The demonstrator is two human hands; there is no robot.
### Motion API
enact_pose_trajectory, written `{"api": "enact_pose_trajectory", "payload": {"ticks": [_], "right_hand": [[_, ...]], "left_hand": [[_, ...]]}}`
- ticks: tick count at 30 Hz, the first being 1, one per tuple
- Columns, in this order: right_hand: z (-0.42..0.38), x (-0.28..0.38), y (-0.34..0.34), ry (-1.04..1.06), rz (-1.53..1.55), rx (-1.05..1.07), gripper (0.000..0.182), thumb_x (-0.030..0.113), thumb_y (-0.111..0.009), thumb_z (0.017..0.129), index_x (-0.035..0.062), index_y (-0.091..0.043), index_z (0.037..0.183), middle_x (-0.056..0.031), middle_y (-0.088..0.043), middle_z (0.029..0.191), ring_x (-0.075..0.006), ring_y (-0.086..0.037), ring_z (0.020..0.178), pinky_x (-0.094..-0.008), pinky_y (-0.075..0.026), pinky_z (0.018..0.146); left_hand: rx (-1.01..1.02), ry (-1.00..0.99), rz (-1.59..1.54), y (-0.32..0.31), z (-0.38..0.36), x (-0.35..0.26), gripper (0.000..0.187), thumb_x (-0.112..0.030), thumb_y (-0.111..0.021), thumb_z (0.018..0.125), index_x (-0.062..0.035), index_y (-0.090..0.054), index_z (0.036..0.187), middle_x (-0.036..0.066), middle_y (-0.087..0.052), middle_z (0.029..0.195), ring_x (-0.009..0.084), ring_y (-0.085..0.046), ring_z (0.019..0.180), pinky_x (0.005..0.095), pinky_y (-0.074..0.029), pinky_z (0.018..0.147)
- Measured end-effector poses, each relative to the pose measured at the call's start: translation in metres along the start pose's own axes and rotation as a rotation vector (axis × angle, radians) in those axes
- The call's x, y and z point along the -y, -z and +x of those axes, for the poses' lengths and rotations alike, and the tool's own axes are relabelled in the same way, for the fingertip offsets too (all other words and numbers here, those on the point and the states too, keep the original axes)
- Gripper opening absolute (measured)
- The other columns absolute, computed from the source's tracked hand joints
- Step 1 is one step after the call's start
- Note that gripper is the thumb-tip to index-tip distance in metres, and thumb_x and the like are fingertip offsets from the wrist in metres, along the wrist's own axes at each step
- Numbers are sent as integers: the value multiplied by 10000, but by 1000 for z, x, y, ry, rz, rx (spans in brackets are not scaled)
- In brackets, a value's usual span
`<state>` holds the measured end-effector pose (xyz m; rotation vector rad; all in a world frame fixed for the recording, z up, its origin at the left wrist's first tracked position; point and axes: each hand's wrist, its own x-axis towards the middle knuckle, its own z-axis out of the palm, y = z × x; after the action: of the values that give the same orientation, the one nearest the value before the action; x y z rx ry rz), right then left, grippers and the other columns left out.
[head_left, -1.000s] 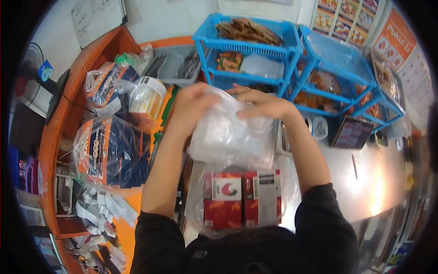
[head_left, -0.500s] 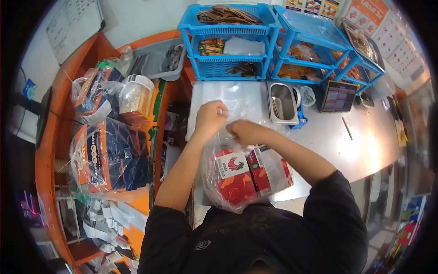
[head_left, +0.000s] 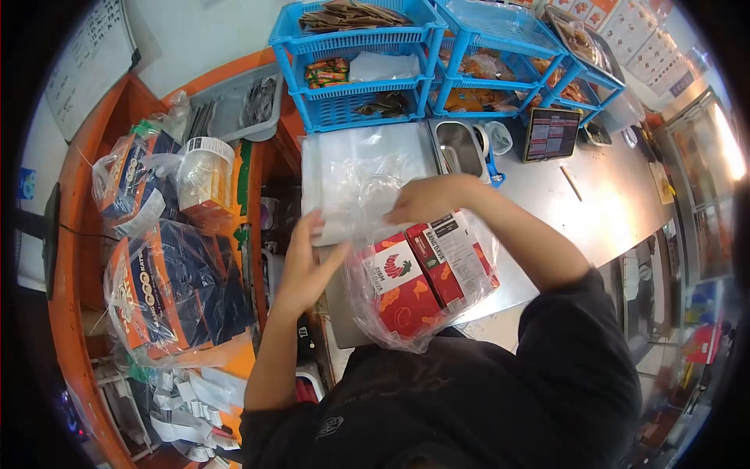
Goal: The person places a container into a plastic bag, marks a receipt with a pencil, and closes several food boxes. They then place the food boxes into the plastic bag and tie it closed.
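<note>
Two red boxes [head_left: 405, 291] with printed labels lie side by side in a clear plastic bag [head_left: 367, 316] at the table's near edge. Left of the bag is my left hand [head_left: 306, 266], thumb and fingers apart, with nothing in it. My right hand [head_left: 434, 198] is over the upper part of the bag, fingers bent down; what its fingertips hold, if anything, is hidden. Beyond the hands lies a stack of clear plastic sheets or bags [head_left: 336, 168].
Blue shelf baskets [head_left: 355, 105] stand at the back, near a metal container [head_left: 459, 148] and a tablet [head_left: 551, 134]. A pen-like stick [head_left: 571, 184] lies on the metal table [head_left: 617, 211]. Bagged dark boxes [head_left: 183, 285] are on the left.
My left hand has opened and moved down and left, off the bag's top. My right hand has moved slightly right and up. The view has shifted.
</note>
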<state>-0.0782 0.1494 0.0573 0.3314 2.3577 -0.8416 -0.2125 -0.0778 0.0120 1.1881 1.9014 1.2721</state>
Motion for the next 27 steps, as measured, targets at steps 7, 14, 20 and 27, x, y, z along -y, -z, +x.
{"api": "enact_pose_trajectory", "payload": {"ticks": [7,14,20,27], "right_hand": [[-59,-94,-125,-607,478,-712,576,427,-591,834,-33,-532,1176,-181,-637,994,-344,-571,1031,-406,-389,957],[-161,-65,-108,131,1292,-1336,44,52,-571,815,33,-577,854,-81,-636,785,-142,-608,711,-266,-488,664],[-249,-32,-86,133,1114,-1329,409,-52,-500,661,8,-501,1066,-133,-632,719,-152,-575,572,-236,-432,487],[-254,35,-71,451,1225,-907,450,127,-604,725,63,-454,1144,-92,-587,922,-105,-537,759,-204,-413,649]], "left_hand": [[-54,29,22,-60,-55,27,415,-226,-639,834,-8,-514,1164,124,-508,1200,184,-459,1118,337,-414,879],[74,-22,-696,12,-67,-74,56,-66,-540,871,-43,-511,830,10,-572,848,62,-526,751,212,-399,645],[34,-117,132,64,-70,-96,104,-5,-587,759,-68,-517,802,10,-541,743,108,-538,710,285,-381,582],[224,130,-692,69,-67,-132,271,-192,-549,867,41,-565,1005,122,-619,869,284,-640,816,390,-538,738]]}}
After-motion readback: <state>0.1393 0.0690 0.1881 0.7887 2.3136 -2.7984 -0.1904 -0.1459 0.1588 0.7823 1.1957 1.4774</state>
